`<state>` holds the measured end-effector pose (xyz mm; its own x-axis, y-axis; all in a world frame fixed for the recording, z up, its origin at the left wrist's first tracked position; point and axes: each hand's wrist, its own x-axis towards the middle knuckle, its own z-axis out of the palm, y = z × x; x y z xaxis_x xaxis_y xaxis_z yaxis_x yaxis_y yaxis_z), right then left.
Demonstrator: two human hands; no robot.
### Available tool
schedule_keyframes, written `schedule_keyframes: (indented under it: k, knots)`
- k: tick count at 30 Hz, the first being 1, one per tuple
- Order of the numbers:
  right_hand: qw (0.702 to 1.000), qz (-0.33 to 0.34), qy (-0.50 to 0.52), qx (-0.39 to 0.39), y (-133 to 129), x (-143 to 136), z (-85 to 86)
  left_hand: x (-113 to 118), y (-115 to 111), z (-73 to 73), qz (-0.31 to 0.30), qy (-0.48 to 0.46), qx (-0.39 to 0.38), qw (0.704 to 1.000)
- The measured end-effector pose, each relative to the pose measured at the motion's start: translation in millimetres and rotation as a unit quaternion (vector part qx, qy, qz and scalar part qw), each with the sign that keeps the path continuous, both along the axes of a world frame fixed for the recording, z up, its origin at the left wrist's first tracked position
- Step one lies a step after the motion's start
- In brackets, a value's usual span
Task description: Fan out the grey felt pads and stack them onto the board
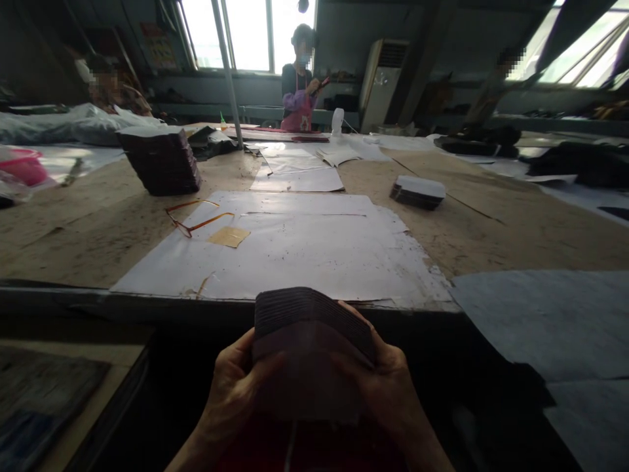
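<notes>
- Purplish-brown and thin-layered, the bent stack (pixel 310 357) is held before the middle of the near edge of the table (pixel 484 229); whether it touches that edge, I cannot tell.
- Both hands are clamped on it, the left hand (pixel 234 380) at one side and the right hand (pixel 393 377) at the other.
- Slipping layers look like the main risk: if one hand pressed less than the other, the pieces could fan out of line.
- Too much bend at the middle ridge might crease the outer pieces, judging by how the stack arches there.
- A loosened hold could drop pieces into the dark gap below the near edge, since no support shows beneath them.
- Knocking the stack's far end against that edge could also push layers askew.
- As for pose, the forearms rise from the bottom of the view and converge, thumbs laid inward across the near face.
- Right-hand fingers wrap the far side; the left fingers are mostly hidden behind the stack.
</notes>
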<state>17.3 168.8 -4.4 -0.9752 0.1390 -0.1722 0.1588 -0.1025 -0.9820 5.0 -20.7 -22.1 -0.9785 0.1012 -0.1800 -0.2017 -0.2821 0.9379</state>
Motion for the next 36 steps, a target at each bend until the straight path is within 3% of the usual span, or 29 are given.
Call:
schedule_keyframes:
  k: [4, 6, 9, 12, 14, 16, 18, 20, 22, 25, 28, 30, 32, 34, 36]
  knots:
    - [0.994, -0.017, -0.052, -0.095, 2, 6, 2.2, 0, -2, 3.3, 0.033, 0.040, -0.014, 0.999]
    - [0.993, -0.014, -0.064, -0.097, 4, 8, 2.0, -1, -3, 6.3, 0.036, 0.060, -0.033, 0.997]
    - [0.995, -0.025, 0.087, 0.033, 8, 9, -3.4, -3, -1, 10.9, 0.013, 0.048, -0.004, 0.999]
    - [0.930, -0.030, 0.324, 0.171, 8, 10, -11.8, -6, 4, 13.6, -0.036, -0.008, 0.080, 0.996]
    - [0.911, -0.019, 0.364, 0.194, 8, 9, -15.3, -9, 7, 12.6, -0.044, -0.021, 0.070, 0.996]
    - [0.948, -0.015, 0.276, 0.156, 10, 6, -14.9, -11, 8, 9.9, -0.025, -0.025, 0.014, 0.999]
    - [0.991, 0.017, 0.127, 0.043, 13, 2, -10.1, -13, 6, 8.2, -0.010, -0.021, -0.044, 0.999]
    - [0.992, 0.071, 0.020, -0.102, 16, -3, -2.2, -15, 4, 10.9, -0.001, 0.020, -0.090, 0.996]
    - [0.976, 0.090, -0.010, -0.198, 17, -7, 6.8, -18, 2, 19.1, 0.014, 0.095, -0.124, 0.988]
    - [0.975, 0.032, 0.004, -0.222, 13, -12, 17.9, -25, 2, 37.2, 0.020, 0.176, -0.134, 0.975]
    - [0.982, -0.042, 0.067, -0.171, 5, -16, 23.8, -36, 2, 51.0, -0.003, 0.168, -0.099, 0.981]
    - [0.982, -0.102, 0.142, -0.077, 2, -19, 25.1, -45, 3, 54.5, -0.020, 0.101, -0.044, 0.994]
    - [0.963, -0.144, 0.228, 0.026, 3, -23, 25.1, -53, 6, 54.6, -0.042, 0.021, 0.017, 0.999]
    - [0.943, -0.155, 0.282, 0.083, 8, -29, 24.9, -57, 10, 53.6, -0.052, -0.021, 0.043, 0.998]
    - [0.951, -0.132, 0.270, 0.072, 15, -35, 25.9, -57, 16, 52.7, -0.040, -0.013, 0.007, 0.999]
